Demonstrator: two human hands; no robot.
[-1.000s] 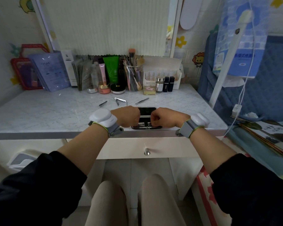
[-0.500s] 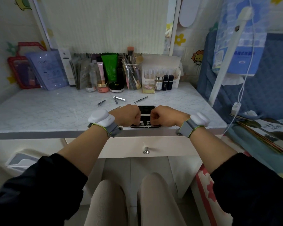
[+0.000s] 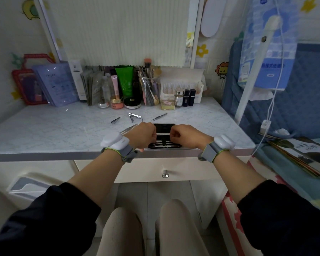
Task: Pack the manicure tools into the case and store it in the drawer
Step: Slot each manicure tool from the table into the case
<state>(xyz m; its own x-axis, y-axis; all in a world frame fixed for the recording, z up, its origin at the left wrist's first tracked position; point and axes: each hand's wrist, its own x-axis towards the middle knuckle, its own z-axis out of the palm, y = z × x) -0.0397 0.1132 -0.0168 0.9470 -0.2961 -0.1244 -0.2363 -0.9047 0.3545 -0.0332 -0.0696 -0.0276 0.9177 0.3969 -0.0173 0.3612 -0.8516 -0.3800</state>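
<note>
Nearest, drawer (image 3: pixel 192 169): closed under the front edge of the counter (image 3: pixel 44 133); storing not yet begun.
Case (image 3: pixel 164 145): lies open at the counter's front edge, between the two hands; several tools already sit in its near half.
Left hand (image 3: pixel 143 135): grip closed, fingers curled, seemingly pinching one end of a thin tool (image 3: pixel 163 133) over the case.
Right hand (image 3: pixel 185 136): grip likewise closed, apparently on the tool's other end.
Long metal tool (image 3: pixel 130 128): on the counter just beyond the left hand, partly hidden.
Small clipper (image 3: pixel 115 120), large clipper (image 3: pixel 134 116), pointed tweezers (image 3: pixel 159 116): loose in a row beyond the case.
Progress: judged roughly midway; four loose tools left to pack, then closing the case and stowing it.
</note>
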